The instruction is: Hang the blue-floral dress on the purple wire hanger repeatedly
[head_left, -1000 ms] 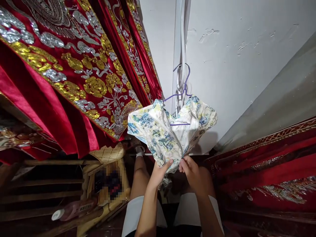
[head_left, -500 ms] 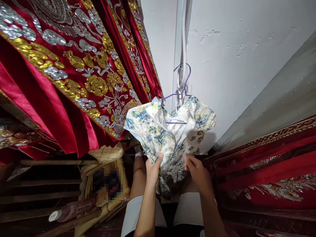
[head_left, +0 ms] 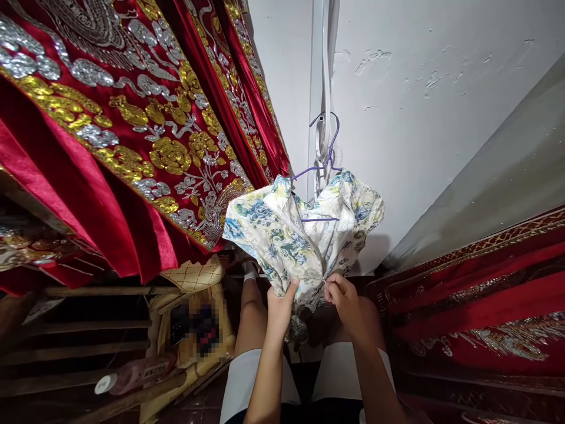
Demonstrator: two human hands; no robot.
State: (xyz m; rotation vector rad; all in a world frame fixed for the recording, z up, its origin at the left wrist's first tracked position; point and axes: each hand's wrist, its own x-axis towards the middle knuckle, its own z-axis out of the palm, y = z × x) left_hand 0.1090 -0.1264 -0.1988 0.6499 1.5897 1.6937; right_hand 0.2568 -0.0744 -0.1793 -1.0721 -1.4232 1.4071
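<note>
A short-sleeved dress [head_left: 286, 229], white with a blue and yellow floral print, hangs from a purple hanger [head_left: 304, 171]. Its front is unzipped into a deep V that narrows down to my right hand. My left hand [head_left: 281, 303] grips the cloth low on the left, thumb on top and fingers behind the fabric. At the bottom of the V, my right hand [head_left: 342, 294] is closed in a pinch on the zipper pull [head_left: 324, 281], which the fingertips mostly cover. The lower part of the dress is bunched and falls between my knees, largely in shadow.
Red cloths [head_left: 172, 123] with gold and silver sequin embroidery hang at the left. Below them are a wooden slatted frame [head_left: 97, 324] and a capped bottle [head_left: 128, 377]. More red embroidered fabric [head_left: 481, 312] lies right. White pipes [head_left: 324, 70] run down the wall behind the hanger.
My right hand has moved slightly left and up, to the bottom of the neckline V. My left hand has shifted a little right with the cloth, and the opening's edges are closer together.
</note>
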